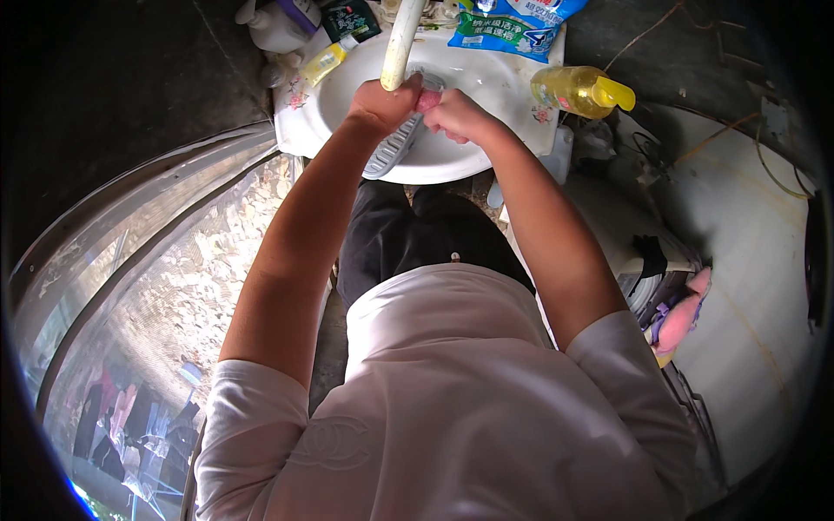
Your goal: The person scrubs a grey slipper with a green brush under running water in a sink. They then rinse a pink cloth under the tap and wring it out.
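Over a white ceramic washbasin (502, 153), my left hand (384, 105) and my right hand (461, 118) are closed around a small bunched pink cloth (428, 100). Most of the cloth is hidden inside my fists; a short length shows between them. A white faucet spout (401, 45) comes down from above, its end overlapping my left hand in the view. Below my hands a grey ribbed plastic washboard (393, 148) leans in the basin, its lower end over the front rim and its middle partly covered by my left hand.
A blue detergent bag (515, 29) and a yellow-capped bottle (573, 91) stand on the basin's right side. At the left are a white pump bottle (277, 27), a dark pouch (350, 21) and a yellow tube (326, 62). A screened window (189, 280) is at my left.
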`<state>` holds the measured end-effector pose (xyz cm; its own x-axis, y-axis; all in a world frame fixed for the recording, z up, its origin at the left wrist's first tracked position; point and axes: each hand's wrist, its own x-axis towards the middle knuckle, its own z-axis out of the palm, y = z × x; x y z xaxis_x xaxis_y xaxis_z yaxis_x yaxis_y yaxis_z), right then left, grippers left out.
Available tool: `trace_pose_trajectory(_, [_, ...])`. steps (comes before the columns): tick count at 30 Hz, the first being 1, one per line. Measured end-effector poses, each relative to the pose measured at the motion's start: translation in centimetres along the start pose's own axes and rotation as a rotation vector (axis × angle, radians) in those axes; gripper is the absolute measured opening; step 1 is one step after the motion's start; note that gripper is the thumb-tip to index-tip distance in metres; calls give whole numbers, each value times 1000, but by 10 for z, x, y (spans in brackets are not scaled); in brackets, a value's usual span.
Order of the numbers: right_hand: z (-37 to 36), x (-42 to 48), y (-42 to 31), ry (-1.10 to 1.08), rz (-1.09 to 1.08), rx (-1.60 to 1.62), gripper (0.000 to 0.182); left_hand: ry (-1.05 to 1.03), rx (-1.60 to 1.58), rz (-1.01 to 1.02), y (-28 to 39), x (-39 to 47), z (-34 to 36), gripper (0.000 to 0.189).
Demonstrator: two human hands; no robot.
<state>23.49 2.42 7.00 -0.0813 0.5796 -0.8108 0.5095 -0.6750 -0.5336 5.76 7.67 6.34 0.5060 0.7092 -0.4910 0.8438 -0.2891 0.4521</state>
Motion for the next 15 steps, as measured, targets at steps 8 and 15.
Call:
trace_pose_trajectory(8, [21,-33,11,725,-735,-609,58,-309,-556,-294,-21,-10,-15,40])
trace_pose_trajectory(15, [15,-22,-11,524,-385,-802,48,-593,-831,-111,-26,-15,-21,38])
